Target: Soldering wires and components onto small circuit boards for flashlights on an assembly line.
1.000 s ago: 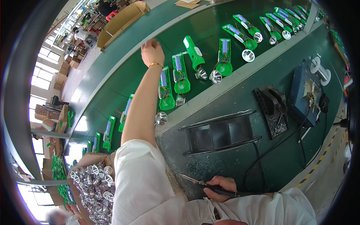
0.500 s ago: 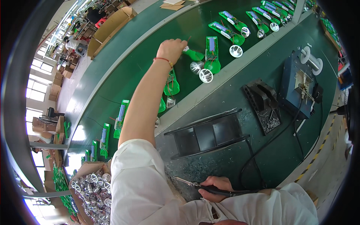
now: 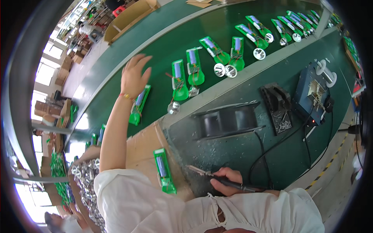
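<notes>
Hovering at ten o'clock, the left hand has its fingers spread and empty; at five, the right hand grips a soldering iron. Best keep its tip clear of the green flashlight housing on cardboard at seven.

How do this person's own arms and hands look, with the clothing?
The left sleeve and right sleeve are white, loose and creased. A thin red-yellow bracelet circles the left wrist. The left hand and right hand wear no gloves.
</notes>
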Available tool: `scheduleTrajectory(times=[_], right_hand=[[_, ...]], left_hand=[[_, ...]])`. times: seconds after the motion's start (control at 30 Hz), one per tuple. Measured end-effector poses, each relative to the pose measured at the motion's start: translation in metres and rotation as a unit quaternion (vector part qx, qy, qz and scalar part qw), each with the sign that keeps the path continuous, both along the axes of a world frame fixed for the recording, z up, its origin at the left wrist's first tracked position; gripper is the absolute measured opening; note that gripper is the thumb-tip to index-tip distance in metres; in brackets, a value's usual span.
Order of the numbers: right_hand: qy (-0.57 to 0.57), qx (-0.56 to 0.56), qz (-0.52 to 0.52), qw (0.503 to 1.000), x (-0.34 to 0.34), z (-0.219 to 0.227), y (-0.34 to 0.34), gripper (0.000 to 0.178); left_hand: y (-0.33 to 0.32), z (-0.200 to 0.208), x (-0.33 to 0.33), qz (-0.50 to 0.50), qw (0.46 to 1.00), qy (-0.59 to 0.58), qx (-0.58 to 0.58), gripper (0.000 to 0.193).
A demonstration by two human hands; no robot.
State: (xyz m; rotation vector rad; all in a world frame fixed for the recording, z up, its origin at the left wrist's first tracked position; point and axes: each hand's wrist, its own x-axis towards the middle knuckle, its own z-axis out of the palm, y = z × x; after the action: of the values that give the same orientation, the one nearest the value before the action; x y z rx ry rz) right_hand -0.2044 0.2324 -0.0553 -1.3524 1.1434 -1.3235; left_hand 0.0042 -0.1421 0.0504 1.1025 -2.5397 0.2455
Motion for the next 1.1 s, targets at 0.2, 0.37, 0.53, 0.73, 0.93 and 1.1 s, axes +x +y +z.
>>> scheduleTrajectory(times=[0.2, 0.37, 0.53, 0.73, 0.93, 1.1], right_hand=[[-0.009, 0.077, -0.023, 0.997, 0.005, 0.000, 0.005, 0.018], [-0.020, 0.095, -0.055, 0.994, 0.009, 0.000, 0.006, 0.015], [-0.030, 0.085, -0.076, 0.993, 0.012, 0.000, 0.006, 0.013], [-0.012, 0.044, -0.087, 0.995, 0.014, -0.003, 0.004, 0.017], [0.049, 0.018, -0.114, 0.992, 0.013, -0.004, 0.006, 0.017], [0.039, 0.008, -0.115, 0.993, 0.012, -0.004, 0.018, 0.014]], left_hand=[[0.079, -0.060, 0.093, 0.149, 0.962, -0.009, 0.226, 0.070], [0.122, -0.075, 0.096, 0.222, 0.944, 0.043, 0.242, 0.075], [0.238, -0.066, 0.153, 0.279, 0.929, 0.102, 0.222, 0.069], [0.306, -0.061, 0.158, 0.334, 0.934, 0.116, 0.039, 0.055], [0.374, -0.084, 0.075, 0.234, 0.957, 0.129, 0.113, 0.016], [0.420, -0.087, 0.083, 0.224, 0.941, 0.163, 0.195, 0.020]])
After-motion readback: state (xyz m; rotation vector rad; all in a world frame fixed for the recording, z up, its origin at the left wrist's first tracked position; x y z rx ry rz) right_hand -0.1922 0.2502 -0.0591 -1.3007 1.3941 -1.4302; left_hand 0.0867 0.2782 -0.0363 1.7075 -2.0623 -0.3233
